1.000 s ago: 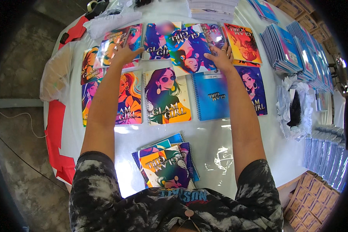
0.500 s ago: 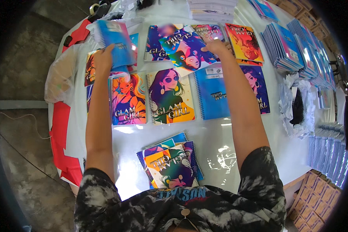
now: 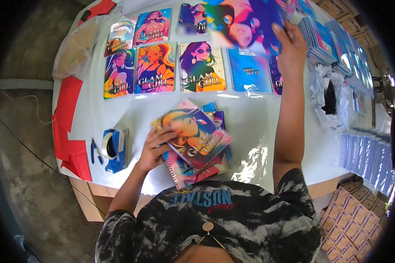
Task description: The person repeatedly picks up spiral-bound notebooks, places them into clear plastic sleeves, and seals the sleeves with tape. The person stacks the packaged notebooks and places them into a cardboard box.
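Note:
My left hand (image 3: pixel 156 148) is closed on the left edge of a spiral notebook (image 3: pixel 197 133) with an orange-haired figure on its cover. That notebook is slightly blurred and lies tilted over a loose pile of notebooks near my body; a pink-covered notebook (image 3: pixel 196 168) sticks out below it. Far to the right, my right hand (image 3: pixel 292 48) grips the edge of a purple and multicoloured notebook (image 3: pixel 245 22), raised and smeared by motion. Beneath it, a row holds a blue-backed notebook (image 3: pixel 249 72), a yellow-and-white notebook (image 3: pixel 202 68) and an orange-haired-figure notebook (image 3: pixel 156 68).
A blue tape dispenser (image 3: pixel 115 153) stands at the left beside a small dark blue tool (image 3: pixel 96 151). Stacks of spiral notebooks (image 3: pixel 322 41) and crumpled plastic wrapping (image 3: pixel 329 101) occupy the right side. Red sheets (image 3: pixel 72 105) line the table's left edge; cartons (image 3: pixel 351 221) sit below.
My left hand has come from the far left rows to the near pile, bringing a notebook. My right hand has lifted its notebook and moved right. The view has shifted.

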`<state>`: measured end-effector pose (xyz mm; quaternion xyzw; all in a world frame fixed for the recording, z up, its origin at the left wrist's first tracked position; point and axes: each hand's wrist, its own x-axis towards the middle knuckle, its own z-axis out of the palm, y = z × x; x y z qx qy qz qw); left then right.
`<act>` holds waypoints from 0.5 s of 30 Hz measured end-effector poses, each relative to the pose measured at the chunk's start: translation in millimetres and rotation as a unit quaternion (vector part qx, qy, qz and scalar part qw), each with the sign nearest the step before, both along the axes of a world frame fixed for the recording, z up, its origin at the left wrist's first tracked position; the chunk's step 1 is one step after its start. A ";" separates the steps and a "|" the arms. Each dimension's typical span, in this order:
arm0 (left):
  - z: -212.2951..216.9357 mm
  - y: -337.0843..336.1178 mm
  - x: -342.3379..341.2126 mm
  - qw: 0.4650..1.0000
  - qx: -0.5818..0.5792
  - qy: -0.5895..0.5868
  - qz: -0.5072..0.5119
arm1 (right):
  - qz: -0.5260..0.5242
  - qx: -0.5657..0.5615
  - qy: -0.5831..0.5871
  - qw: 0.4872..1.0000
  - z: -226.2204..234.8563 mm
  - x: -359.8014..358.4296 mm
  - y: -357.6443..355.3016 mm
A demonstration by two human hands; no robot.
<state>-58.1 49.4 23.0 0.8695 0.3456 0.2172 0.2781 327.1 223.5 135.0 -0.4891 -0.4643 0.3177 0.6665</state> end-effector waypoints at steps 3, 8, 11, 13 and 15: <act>6.3 -23.7 -2.7 0.996 0.023 0.080 0.039 | 0.135 -0.029 0.200 0.970 9.7 -24.0 -81.3; 94.0 -14.0 -28.0 0.991 0.101 0.041 0.073 | 0.255 -0.339 0.191 0.885 -68.6 -59.2 -203.2; 130.9 -1.0 -55.7 0.967 0.201 -0.019 0.159 | 0.108 -0.224 -0.301 0.921 -146.1 -68.4 -248.7; 130.2 4.8 -56.9 0.929 0.253 -0.147 0.227 | 0.047 -0.148 -0.411 0.898 -134.9 -77.0 -250.3; 123.1 -2.2 -47.3 0.893 0.254 -0.260 0.266 | 0.109 -0.255 -0.230 0.933 -89.3 -70.7 -242.0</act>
